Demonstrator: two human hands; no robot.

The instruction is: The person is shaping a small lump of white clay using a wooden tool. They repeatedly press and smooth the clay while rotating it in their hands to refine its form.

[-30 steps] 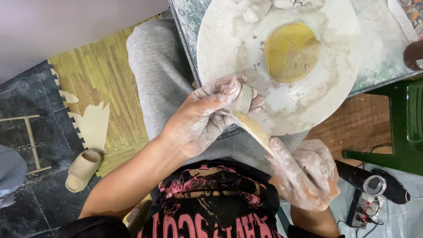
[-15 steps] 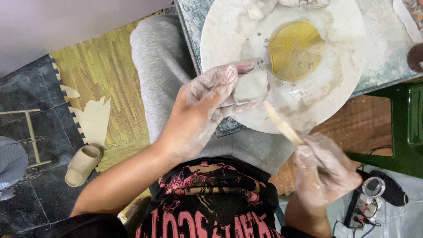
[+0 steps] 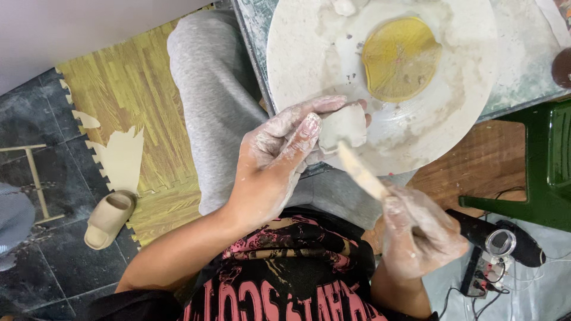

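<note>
Over the near edge of the round pottery wheel head (image 3: pixel 297 53), the left hand (image 3: pixel 279 160) held a small lump of pale clay (image 3: pixel 345 126). Its fingers (image 3: pixel 309 110) were curled around the lump, with the thumb pressed on the near side, so the grip was closed on the clay. The hand was covered with dried grey slip.

Just below the wheel head, toward the person's body, the right hand (image 3: pixel 419 232) was closed around a flat wooden modelling tool (image 3: pixel 360 169). The tip of the tool touched the lower edge of the clay lump; its other end was hidden inside the fist. This hand was also coated with clay.

On the wheel head, beyond the lump, lay a yellow round sponge (image 3: pixel 401 58), thin and flat, with wet clay smeared around it. The wheel head stood on a counter (image 3: pixel 523 77) with a marbled surface full of clay marks.

Left of the wheel head, a knee in grey trousers (image 3: pixel 208 89) came under the counter. Further left of it, a yellow foam floor mat (image 3: pixel 113 101) lay on dark tiles, and a beige slipper (image 3: pixel 107 219) was at its corner. Right of the wheel head, below the counter, stood a green plastic stool (image 3: pixel 535 178).
</note>
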